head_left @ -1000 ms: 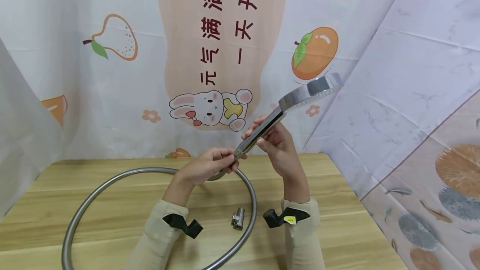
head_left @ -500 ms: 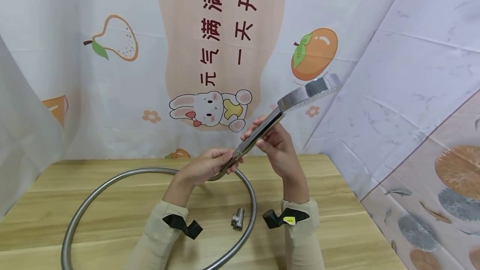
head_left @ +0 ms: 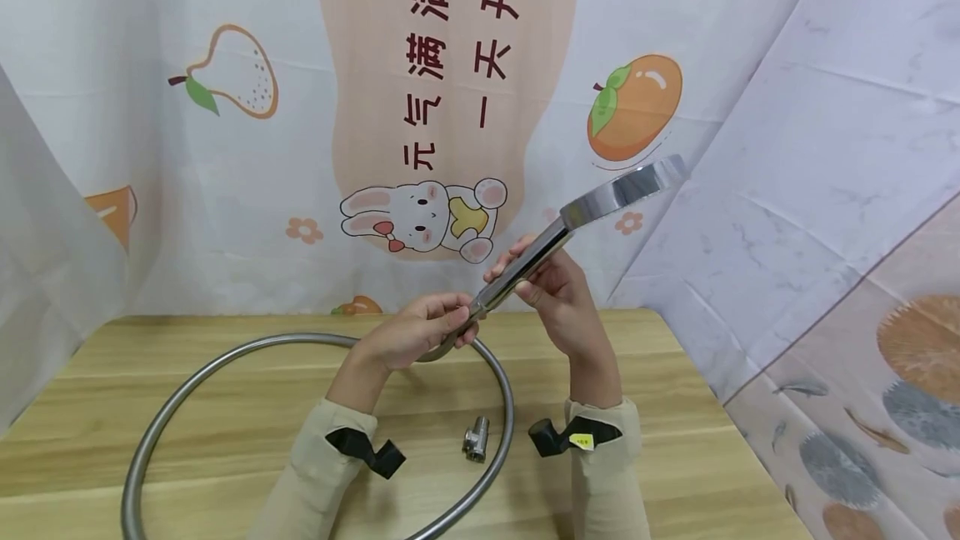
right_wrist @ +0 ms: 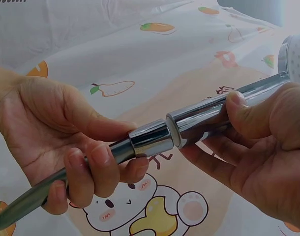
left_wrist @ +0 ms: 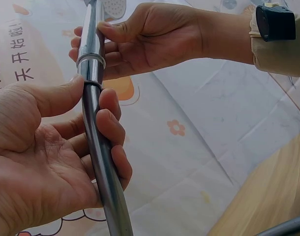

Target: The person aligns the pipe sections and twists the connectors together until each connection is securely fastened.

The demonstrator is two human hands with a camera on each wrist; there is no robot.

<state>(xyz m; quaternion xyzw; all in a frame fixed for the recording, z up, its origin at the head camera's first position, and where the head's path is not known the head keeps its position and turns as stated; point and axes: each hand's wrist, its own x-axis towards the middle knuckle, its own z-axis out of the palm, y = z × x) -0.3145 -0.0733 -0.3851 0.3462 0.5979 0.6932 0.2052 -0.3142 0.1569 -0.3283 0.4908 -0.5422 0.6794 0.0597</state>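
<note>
My right hand (head_left: 561, 302) grips the chrome handle of a hand shower (head_left: 626, 192), whose round head points up and to the right. With thumb and fingers, my left hand (head_left: 412, 330) pinches the end of a grey metal shower hose (head_left: 283, 340) at the handle's lower end. In the right wrist view, a chrome end nut (right_wrist: 152, 137) on the hose lines up with the handle, and a narrow pale ring shows between them. The left wrist view has the left thumb right at the nut's lower edge, with fingers curled round the hose. Both hands are raised above the table.
The hose lies in a wide loop on the wooden table (head_left: 705, 457). Inside the loop, near its right side, is a small chrome valve fitting (head_left: 476, 440). Behind the table hangs a printed curtain (head_left: 247, 207), with more patterned cloth (head_left: 750, 232) to the right.
The shower head has turned slightly, so its spray face no longer shows in the head view. The left fingers have shifted a little at the hose end. Both hands keep their hold.
</note>
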